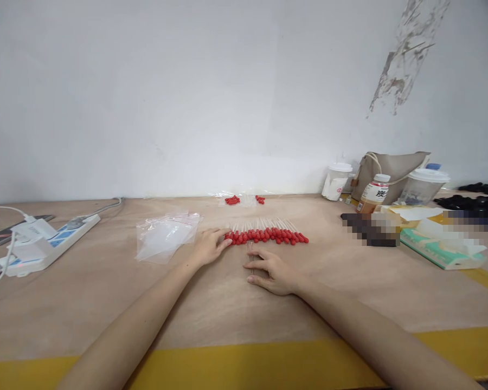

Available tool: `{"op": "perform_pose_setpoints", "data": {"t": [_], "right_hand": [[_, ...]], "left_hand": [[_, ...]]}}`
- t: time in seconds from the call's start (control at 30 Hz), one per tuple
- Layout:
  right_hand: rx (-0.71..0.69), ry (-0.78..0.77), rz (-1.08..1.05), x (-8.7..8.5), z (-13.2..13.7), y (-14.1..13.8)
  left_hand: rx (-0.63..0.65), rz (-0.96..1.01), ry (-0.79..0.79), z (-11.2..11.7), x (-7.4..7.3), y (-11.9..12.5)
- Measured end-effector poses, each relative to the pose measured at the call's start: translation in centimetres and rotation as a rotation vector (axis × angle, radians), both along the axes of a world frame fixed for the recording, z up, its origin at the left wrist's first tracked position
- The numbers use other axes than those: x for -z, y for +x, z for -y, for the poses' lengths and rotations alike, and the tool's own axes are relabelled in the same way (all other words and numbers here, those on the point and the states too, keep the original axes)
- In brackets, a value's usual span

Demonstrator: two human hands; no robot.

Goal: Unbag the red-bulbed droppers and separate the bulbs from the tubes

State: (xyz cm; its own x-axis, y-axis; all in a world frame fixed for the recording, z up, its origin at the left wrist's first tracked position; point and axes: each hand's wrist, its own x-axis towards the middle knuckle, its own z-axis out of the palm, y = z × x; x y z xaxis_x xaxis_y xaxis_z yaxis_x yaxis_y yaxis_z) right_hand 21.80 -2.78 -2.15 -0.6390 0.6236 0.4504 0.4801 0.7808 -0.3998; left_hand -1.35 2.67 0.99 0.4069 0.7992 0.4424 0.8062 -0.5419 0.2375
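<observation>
Many thin pale sticks with red oval heads (264,235) lie side by side in a row, heads toward me. At the row's left end, my left hand (211,246) rests with thumb and fingers apart, its fingertips touching the nearest red heads. My right hand (274,272) lies just below the row, fingers curved and spread. Under its fingertips is a narrow, clear, thin strip or bundle (250,249); whether the fingers press on it I cannot tell. Flat clear zip bags (166,235) lie left of my left hand.
By the wall are clear bags with more red-headed pieces (232,200). A power strip (49,249) with chargers stands left. At right are a lidded cup (336,181), a bottle (374,193), a grey bag (396,172) and a tissue pack (439,252). Yellow tape (244,365) edges the table.
</observation>
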Motion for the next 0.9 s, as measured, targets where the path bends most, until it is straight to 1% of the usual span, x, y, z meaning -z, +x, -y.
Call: {"op": "perform_pose_setpoints", "data": {"t": [0.13, 0.23, 0.3, 0.4, 0.47, 0.53, 0.6, 0.67, 0.77, 0.9], "right_hand": [[-0.002, 0.012, -0.024, -0.1, 0.1, 0.0], [-0.008, 0.024, -0.063, -0.4, 0.1, 0.0], [-0.006, 0.041, -0.095, -0.6, 0.1, 0.0], [0.063, 0.080, -0.153, -0.9, 0.1, 0.1], [0.159, 0.105, -0.208, -0.9, 0.0, 0.3], [0.270, 0.143, -0.260, -1.0, -0.2, 0.5], [0.364, 0.224, -0.281, -0.9, -0.5, 0.8], [0.403, 0.327, -0.250, -0.9, -0.8, 1.1], [0.341, 0.415, -0.128, -0.9, -0.9, 1.3], [0.254, 0.396, -0.031, -0.8, -0.9, 1.2]], "left_hand": [[0.015, 0.056, 0.042, 0.0, 0.5, 0.4], [-0.029, 0.129, 0.086, 0.1, 0.6, 0.4], [-0.080, 0.212, 0.123, 0.4, 0.4, 0.3], [-0.151, 0.385, 0.145, 1.0, -0.2, 0.2], [-0.152, 0.498, 0.082, 1.5, -0.3, 0.4], [-0.088, 0.588, -0.030, 2.1, 0.0, 0.6], [0.017, 0.635, -0.133, 2.6, 0.8, 1.0], [0.114, 0.649, -0.193, 3.2, 1.8, 1.2], [0.228, 0.646, -0.252, 3.8, 2.9, 1.4], [0.303, 0.633, -0.266, 3.9, 3.5, 1.5]]}}
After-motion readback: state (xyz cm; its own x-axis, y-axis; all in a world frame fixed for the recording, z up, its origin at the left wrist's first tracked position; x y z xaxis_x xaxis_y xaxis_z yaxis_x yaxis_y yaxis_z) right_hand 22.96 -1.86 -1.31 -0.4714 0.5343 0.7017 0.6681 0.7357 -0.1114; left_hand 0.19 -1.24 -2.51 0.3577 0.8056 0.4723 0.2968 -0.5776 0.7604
